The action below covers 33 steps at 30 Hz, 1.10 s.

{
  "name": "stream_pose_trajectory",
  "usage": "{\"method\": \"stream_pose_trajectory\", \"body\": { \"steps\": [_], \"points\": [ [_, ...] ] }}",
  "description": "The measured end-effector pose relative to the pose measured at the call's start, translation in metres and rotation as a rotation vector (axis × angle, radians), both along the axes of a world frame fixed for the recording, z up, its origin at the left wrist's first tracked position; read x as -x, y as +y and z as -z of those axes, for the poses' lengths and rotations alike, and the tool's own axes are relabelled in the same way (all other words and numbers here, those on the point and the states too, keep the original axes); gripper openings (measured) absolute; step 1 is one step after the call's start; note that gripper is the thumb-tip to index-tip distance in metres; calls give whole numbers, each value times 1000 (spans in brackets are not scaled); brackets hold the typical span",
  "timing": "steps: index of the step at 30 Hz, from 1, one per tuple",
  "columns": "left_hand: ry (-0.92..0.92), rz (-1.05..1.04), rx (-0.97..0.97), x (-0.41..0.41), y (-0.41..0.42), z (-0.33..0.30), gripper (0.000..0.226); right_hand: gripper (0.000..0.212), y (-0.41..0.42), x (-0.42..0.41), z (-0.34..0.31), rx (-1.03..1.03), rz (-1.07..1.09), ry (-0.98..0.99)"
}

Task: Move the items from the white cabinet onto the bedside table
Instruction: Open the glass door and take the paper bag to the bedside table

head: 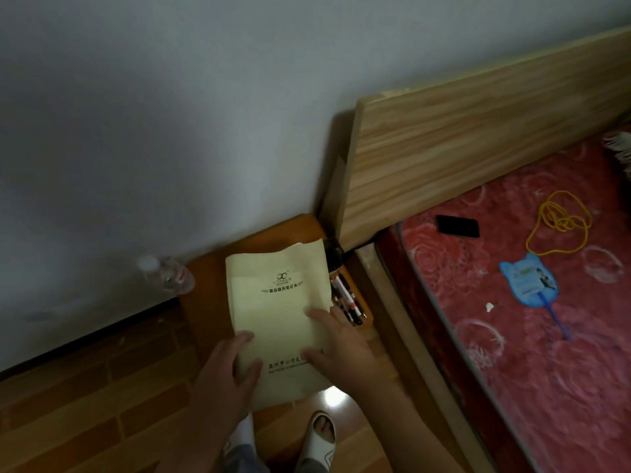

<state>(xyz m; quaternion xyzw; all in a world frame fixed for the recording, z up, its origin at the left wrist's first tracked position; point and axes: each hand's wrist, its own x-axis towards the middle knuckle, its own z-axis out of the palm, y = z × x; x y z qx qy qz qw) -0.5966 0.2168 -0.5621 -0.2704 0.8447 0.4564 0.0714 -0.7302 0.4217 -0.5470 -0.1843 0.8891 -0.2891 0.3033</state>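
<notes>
Your fingers [309,314] lie spread and flat on the yellow notebook [278,312]: your left hand [227,370] presses its near-left edge, your right hand [338,343] its right side, neither pinching it. The notebook rests on the orange bedside table [201,302], its near end overhanging that surface. Pens [346,300] already lie just beside it on the right, and a clear bottle [167,278] stands at the far-left corner. So several items seem delivered. The white cabinet is out of view, so you cannot tell what remains.
</notes>
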Motion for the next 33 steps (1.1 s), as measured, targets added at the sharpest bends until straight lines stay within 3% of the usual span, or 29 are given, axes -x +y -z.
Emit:
{"method": "stream_pose_trajectory", "body": {
  "steps": [15,25,33],
  "points": [
    [-60,90,-79,10,-2,166,46,69,-21,42,156,-218,-94,-29],
    [-88,224,-50,25,8,201,53,78,-8,55,199,-231,-50,31],
    [-131,251,142,26,5,199,46,74,-1,55,202,-324,-144,207]
  ]
}}
